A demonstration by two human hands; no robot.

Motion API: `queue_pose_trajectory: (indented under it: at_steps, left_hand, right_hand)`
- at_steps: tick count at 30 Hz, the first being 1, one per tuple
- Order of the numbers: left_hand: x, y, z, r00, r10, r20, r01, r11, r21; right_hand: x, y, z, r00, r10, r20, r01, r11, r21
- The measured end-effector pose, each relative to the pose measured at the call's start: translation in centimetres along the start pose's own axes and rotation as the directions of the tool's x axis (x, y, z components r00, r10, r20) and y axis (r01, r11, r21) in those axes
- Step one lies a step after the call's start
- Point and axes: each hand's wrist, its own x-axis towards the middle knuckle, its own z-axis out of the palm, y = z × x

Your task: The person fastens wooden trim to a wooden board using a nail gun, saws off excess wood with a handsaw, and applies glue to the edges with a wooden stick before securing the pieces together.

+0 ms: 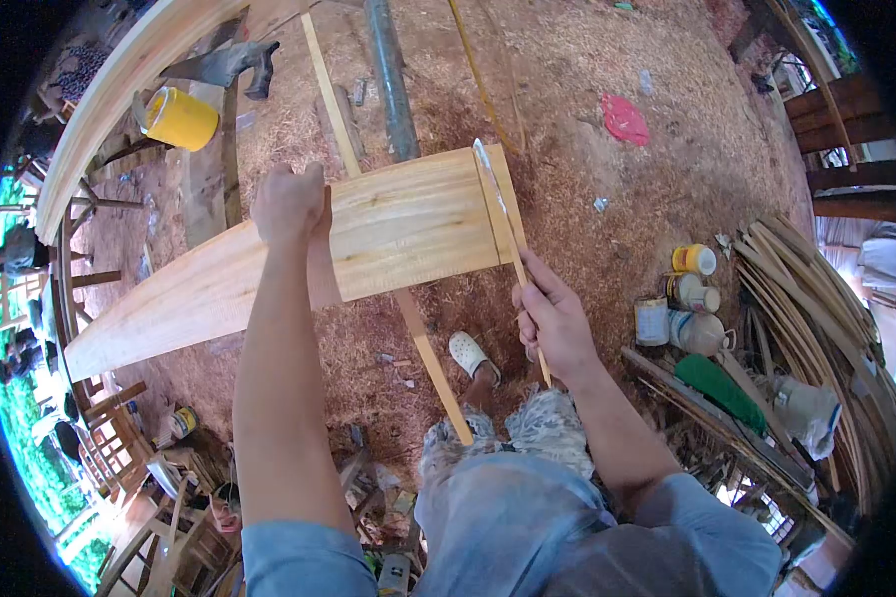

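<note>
A long, tapering wooden board (408,227) stretches across in front of me, its narrow end far to the left. My left hand (289,204) is closed at the board's far edge, and its fingertips are hidden. In my right hand (556,323) is a thin wooden stick (517,261), gripped near its lower part. White material coats the stick's upper end, which lies over the board's wide right end. A line crosses the board close to that end. Underneath, a narrow wooden strip (433,363) runs toward my legs.
A yellow container (182,119) and a dark-handled tool (234,68) are at upper left. Beyond the board lies a blue-green pipe (391,80). Several tubs, including a white tub (651,320), and a clear jug (702,331) stand right, beside piled wood strips (816,338). Shavings cover the floor.
</note>
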Motion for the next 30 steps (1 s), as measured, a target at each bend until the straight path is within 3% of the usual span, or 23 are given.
queue_pose_trajectory:
  at_steps: [6,8,12,14,18,27,30]
  left_hand:
    - [0.1,-0.1,0.0,1.0,-0.001,-0.001,0.001,1.0,-0.012]
    - [0.1,-0.2,0.1,1.0,0.003,-0.006,-0.003,1.0,-0.011]
    - [0.2,-0.4,0.3,0.999,0.019,-0.029,-0.02,0.999,-0.028]
    - [0.0,-0.2,0.3,0.999,0.036,-0.019,-0.037,0.998,-0.045]
    - [-0.1,-0.3,0.3,0.997,0.046,-0.057,-0.049,0.998,-0.042]
    - [0.4,-0.7,0.8,0.997,0.045,-0.06,-0.047,0.999,-0.025]
    - [0.1,-0.5,0.6,0.997,0.038,-0.06,-0.039,0.999,-0.025]
  right_hand:
    - [-0.3,0.2,0.6,1.0,0.003,-0.002,-0.003,1.0,-0.011]
    - [-0.5,0.4,0.3,0.998,-0.024,0.054,0.021,0.999,0.046]
    - [-1.1,0.4,0.3,0.998,-0.07,-0.004,0.07,0.991,0.118]
    - [-1.3,0.7,0.5,0.999,-0.034,0.009,0.034,0.999,0.019]
    - [-1.5,1.1,1.2,1.0,-0.016,-0.014,0.017,0.998,0.066]
    - [-2.0,1.6,1.3,0.997,-0.079,0.013,0.08,0.996,-0.034]
    - [-2.4,1.8,0.7,0.997,-0.074,-0.025,0.076,0.993,0.089]
